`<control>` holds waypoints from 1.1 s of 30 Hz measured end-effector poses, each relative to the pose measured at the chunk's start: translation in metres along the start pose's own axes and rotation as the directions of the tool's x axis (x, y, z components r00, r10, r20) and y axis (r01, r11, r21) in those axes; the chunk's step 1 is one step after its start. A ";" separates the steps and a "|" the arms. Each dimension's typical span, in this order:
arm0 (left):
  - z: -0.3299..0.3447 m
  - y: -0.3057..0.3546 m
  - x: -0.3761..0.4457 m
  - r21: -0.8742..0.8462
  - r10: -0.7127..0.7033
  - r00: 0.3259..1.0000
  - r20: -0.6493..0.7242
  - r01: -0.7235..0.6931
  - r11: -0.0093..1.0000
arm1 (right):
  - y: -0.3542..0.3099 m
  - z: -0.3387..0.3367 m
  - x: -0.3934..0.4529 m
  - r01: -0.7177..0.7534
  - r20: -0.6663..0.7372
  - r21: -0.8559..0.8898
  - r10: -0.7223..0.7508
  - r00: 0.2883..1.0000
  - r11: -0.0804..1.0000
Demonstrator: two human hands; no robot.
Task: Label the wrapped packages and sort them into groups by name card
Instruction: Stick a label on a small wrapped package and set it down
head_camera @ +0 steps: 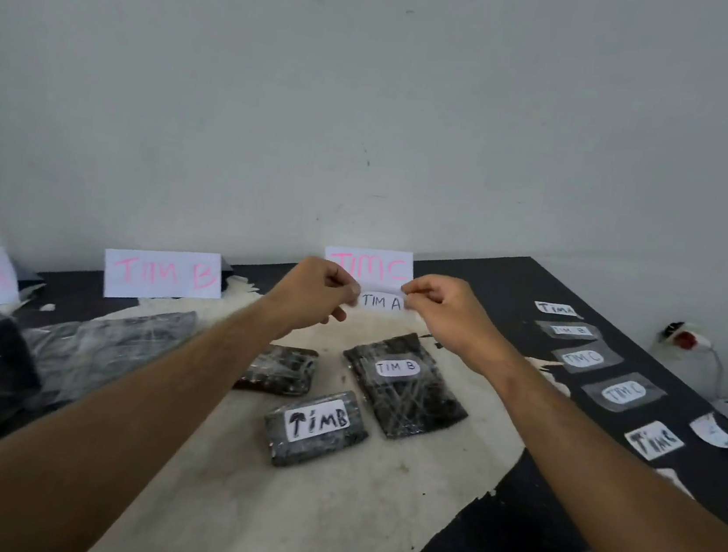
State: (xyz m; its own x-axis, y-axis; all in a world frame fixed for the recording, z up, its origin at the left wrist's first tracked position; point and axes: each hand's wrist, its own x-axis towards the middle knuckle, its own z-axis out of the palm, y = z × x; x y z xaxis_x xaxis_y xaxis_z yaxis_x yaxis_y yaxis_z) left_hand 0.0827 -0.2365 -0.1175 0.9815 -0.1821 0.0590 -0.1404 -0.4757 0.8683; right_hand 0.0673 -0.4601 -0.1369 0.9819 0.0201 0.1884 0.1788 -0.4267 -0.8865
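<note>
White paper, the TIM A label (381, 301), hangs stretched between your fingers (353, 289): left hand (319, 291) and right hand (434, 305) each pinch an end, keeping it flat and off itself. Below them, an unlabelled package (279, 368) waits on the surface (277, 517), beside two marked TIM B.

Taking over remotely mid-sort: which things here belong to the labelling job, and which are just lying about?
Job: TIM A label held by left hand and right hand; unlabelled package; TIM B card; TIM C card; spare labels.
Lying about: wall plug.
</note>
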 end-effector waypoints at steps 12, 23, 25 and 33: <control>-0.092 -0.059 -0.058 0.288 -0.149 0.988 0.027 0.135 0.948 | -0.042 0.107 -0.004 0.049 0.353 -0.251 0.044 0.935 0.967; -0.094 -0.069 -0.059 0.334 -0.253 0.967 0.017 0.233 0.913 | -0.047 0.123 -0.013 0.067 0.313 -0.435 0.081 0.946 0.898; -0.093 -0.067 -0.058 0.376 -0.240 0.971 0.008 0.220 0.900 | -0.049 0.122 -0.015 0.088 0.322 -0.443 0.067 0.944 0.892; -0.089 -0.068 -0.058 0.493 -0.172 0.985 -0.021 0.160 0.855 | -0.053 0.127 -0.031 0.208 0.304 -0.538 -0.041 0.952 0.817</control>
State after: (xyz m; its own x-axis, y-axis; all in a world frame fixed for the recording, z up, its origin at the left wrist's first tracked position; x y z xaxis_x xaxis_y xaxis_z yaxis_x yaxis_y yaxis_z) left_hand 0.0474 -0.1166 -0.1359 0.9935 -0.0796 -0.0812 -0.0273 -0.8602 0.5092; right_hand 0.0350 -0.3234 -0.1495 0.9461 0.3119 0.0874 0.3163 -0.8310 -0.4576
